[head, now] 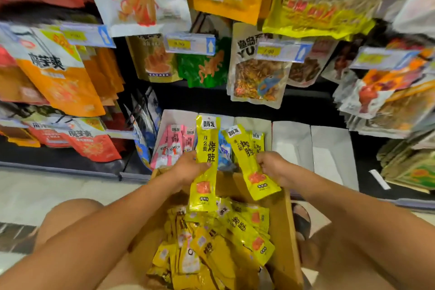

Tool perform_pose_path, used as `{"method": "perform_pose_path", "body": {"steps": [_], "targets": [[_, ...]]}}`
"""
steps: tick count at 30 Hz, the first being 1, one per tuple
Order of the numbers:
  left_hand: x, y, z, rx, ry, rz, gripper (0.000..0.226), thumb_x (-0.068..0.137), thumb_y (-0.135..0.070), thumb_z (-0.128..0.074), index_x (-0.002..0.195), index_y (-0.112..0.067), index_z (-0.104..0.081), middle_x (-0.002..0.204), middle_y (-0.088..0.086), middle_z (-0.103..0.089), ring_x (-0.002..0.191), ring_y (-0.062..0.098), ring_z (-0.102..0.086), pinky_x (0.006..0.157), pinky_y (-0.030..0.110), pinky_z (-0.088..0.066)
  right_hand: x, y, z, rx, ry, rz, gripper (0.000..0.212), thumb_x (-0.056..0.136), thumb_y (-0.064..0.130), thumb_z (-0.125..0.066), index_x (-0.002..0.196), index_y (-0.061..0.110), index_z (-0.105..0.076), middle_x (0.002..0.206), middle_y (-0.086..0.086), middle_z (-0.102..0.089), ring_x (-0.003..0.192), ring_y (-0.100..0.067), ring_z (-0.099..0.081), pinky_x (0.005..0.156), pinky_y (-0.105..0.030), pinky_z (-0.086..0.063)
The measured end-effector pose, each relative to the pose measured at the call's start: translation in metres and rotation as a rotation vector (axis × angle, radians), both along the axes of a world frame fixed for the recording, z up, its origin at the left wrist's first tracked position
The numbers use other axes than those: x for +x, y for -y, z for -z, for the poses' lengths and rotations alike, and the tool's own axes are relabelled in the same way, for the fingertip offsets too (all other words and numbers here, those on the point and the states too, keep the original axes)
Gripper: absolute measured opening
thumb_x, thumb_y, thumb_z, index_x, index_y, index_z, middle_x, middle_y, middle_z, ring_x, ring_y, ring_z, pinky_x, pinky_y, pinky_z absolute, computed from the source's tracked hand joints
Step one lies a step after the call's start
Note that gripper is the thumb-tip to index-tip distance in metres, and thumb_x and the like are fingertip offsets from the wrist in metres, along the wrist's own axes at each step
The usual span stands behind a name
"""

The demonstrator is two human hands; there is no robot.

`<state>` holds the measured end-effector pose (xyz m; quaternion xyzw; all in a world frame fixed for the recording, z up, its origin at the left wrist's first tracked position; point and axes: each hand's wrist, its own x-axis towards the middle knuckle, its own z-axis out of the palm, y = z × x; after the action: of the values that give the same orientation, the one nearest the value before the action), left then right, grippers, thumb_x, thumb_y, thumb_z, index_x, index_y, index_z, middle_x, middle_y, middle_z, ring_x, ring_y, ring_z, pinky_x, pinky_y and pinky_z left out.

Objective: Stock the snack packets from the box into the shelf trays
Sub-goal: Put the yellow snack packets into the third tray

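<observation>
1. I take the cardboard box [285, 231] as my landmark. It stands open on the floor [35, 190], in front of the bottom shelf.
2. Inside the box lies a loose heap of yellow snack packets [223, 242], overlapping at many angles.
3. My left grip [188, 167] is above the far left edge of the box. Its fingers and thumb are curled round the middle of one yellow packet [208, 146], which it holds upright.
4. My right grip [273, 167] is above the far right edge of the box. It pinches a second yellow packet [244, 153] at its side, with the packet's top leaning left.
5. Another yellow packet [258, 145] shows just behind that one. I cannot tell whether it is held or standing in a tray.
6. Just beyond the box runs a row of white shelf trays [290, 146]. The tray beyond the box's left corner holds pink packets [175, 141], and the next one holds blue packets [225, 150].
7. Above the box, large snack bags [256, 77] hang in rows behind price tags [190, 43].
8. Left of the box I see a bare knee [70, 214]. To the right of the box is a foot in a dark sandal [301, 221].
</observation>
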<state>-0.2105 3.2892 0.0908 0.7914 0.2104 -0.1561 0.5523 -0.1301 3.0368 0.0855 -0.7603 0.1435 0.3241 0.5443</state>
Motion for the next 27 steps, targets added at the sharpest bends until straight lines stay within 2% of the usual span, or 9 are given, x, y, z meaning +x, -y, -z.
{"method": "perform_pose_path", "body": {"steps": [3,5,7,9,11,14,18,23,27], "targets": [[0.028,0.003,-0.01,-0.038,-0.036,0.05,0.049,0.097,-0.028,-0.072,0.139,-0.014,-0.051,0.134,-0.004,-0.059,0.103,0.015,-0.065,0.069,0.021,-0.053,0.029,0.013,-0.003,0.035,-0.013,0.055,0.021,0.101,0.019,-0.049,0.099,0.005,-0.064,0.086,-0.022,-0.069,0.064,-0.029,-0.065,0.061,-0.035,-0.056],[0.041,0.003,-0.017,-0.093,-0.022,0.071,0.023,0.1,-0.021,-0.067,0.118,-0.025,-0.054,0.104,-0.014,-0.056,0.081,0.003,-0.057,0.057,0.018,-0.05,0.044,0.018,-0.002,0.05,-0.03,0.058,0.023,0.101,0.025,-0.054,0.103,0.005,-0.066,0.089,-0.02,-0.074,0.067,-0.03,-0.069,0.06,-0.036,-0.059],[0.054,-0.001,-0.015,-0.101,-0.052,0.077,0.013,0.1,-0.022,-0.067,0.104,-0.029,-0.057,0.101,-0.012,-0.064,0.081,0.003,-0.059,0.061,0.025,-0.053,0.059,0.022,0.003,-0.042,0.0,0.034,0.013,0.098,0.017,-0.059,0.094,0.005,-0.062,0.065,-0.012,-0.069,0.052,-0.023,-0.066,0.053,-0.031,-0.056],[0.062,-0.007,-0.011,-0.132,-0.055,0.066,0.012,0.098,-0.024,-0.069,0.107,-0.029,-0.063,0.112,-0.001,-0.074,0.095,0.013,-0.069,0.077,0.037,-0.06,0.071,0.023,0.007,-0.099,-0.007,0.04,0.013,0.096,0.011,-0.062,0.085,0.009,-0.054,0.053,-0.009,-0.055,0.041,-0.017,-0.058,0.043,-0.025,-0.048],[0.072,-0.013,-0.002,-0.155,-0.065,0.034,0.01,0.1,-0.021,-0.067,0.103,-0.03,-0.063,0.108,0.001,-0.074,0.093,0.016,-0.069,0.082,0.038,-0.057,0.088,0.022,0.022,-0.151,-0.026,0.027,0.016,0.09,0.012,-0.069,0.089,0.008,-0.054,0.069,-0.012,-0.053,0.056,-0.022,-0.06,0.046,-0.027,-0.05],[0.083,-0.015,0.007,-0.145,-0.068,0.013,0.007,0.101,-0.017,-0.065,0.099,-0.024,-0.063,0.107,0.01,-0.073,0.077,0.013,-0.066,0.06,0.026,-0.052,0.116,0.019,0.06,-0.188,-0.014,0.068,0.016,0.087,0.008,-0.071,0.092,0.008,-0.057,0.081,-0.013,-0.056,0.067,-0.024,-0.056,0.059,-0.033,-0.055],[0.097,-0.022,0.02,-0.066,-0.002,0.048,0.012,0.1,-0.017,-0.066,0.106,-0.025,-0.059,0.102,0.0,-0.066,0.085,0.01,-0.062,0.055,0.014,-0.05,0.137,0.001,0.101,-0.25,0.04,0.122,0.031,0.084,0.011,-0.078,0.105,0.008,-0.055,0.109,-0.015,-0.063,0.1,-0.031,-0.064,0.094,-0.05,-0.056],[0.105,-0.032,0.032,-0.031,-0.018,0.049,0.03,0.097,-0.026,-0.072,0.123,-0.014,-0.062,0.112,0.007,-0.068,0.093,0.016,-0.067,0.068,0.025,-0.051,0.144,-0.025,0.133,-0.301,0.045,0.094,0.043,0.087,0.017,-0.076,0.125,0.004,-0.06,0.109,-0.015,-0.063,0.095,-0.028,-0.062,0.092,-0.044,-0.056],[0.103,-0.032,0.039,0.005,-0.034,0.049,0.016,0.098,-0.022,-0.07,0.104,-0.012,-0.059,0.096,0.009,-0.066,0.08,0.017,-0.063,0.059,0.021,-0.049,0.144,-0.032,0.157,-0.304,0.066,0.104,0.052,0.09,0.011,-0.073,0.137,0.005,-0.053,0.127,-0.016,-0.06,0.108,-0.032,-0.062,0.096,-0.045,-0.055]]}}
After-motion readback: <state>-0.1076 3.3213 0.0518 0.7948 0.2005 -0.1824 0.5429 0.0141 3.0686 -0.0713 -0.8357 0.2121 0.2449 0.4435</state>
